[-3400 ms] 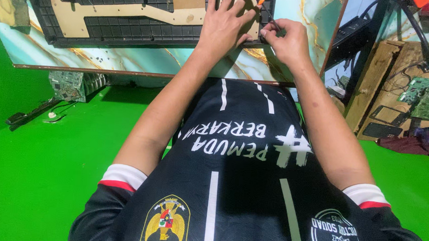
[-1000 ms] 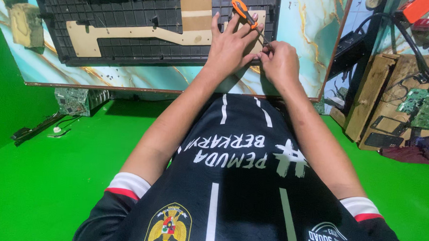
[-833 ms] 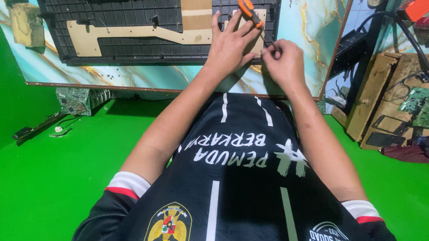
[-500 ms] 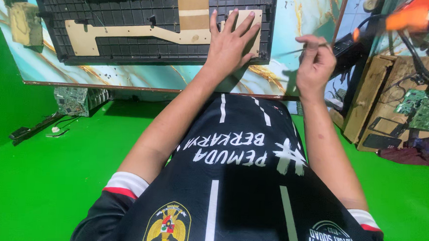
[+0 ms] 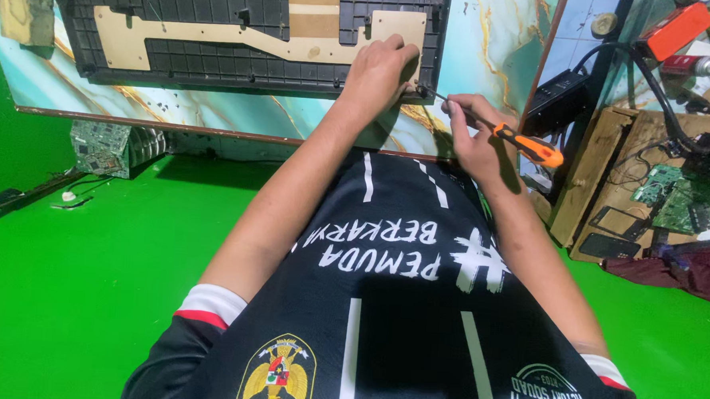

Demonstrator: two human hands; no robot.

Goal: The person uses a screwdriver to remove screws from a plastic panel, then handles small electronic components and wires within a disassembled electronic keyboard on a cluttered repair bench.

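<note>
Left hand (image 5: 385, 69) pressed flat on the near right corner of the black ribbed panel (image 5: 241, 59), pinning it on the marbled counter (image 5: 489, 54). Right hand (image 5: 473, 137) closed round an orange-handled screwdriver (image 5: 525, 143), shaft slanted low, tip at the panel's corner, probably in a screw there, though too small to tell. Best done with the shaft raised in line with the screw, with firm pressure and slow turns. Tan board (image 5: 242, 35) fixed across the panel. Below, green floor (image 5: 73, 267); at far left, a circuit board (image 5: 98, 144); at right, a wooden crate (image 5: 603, 186) with cables.
</note>
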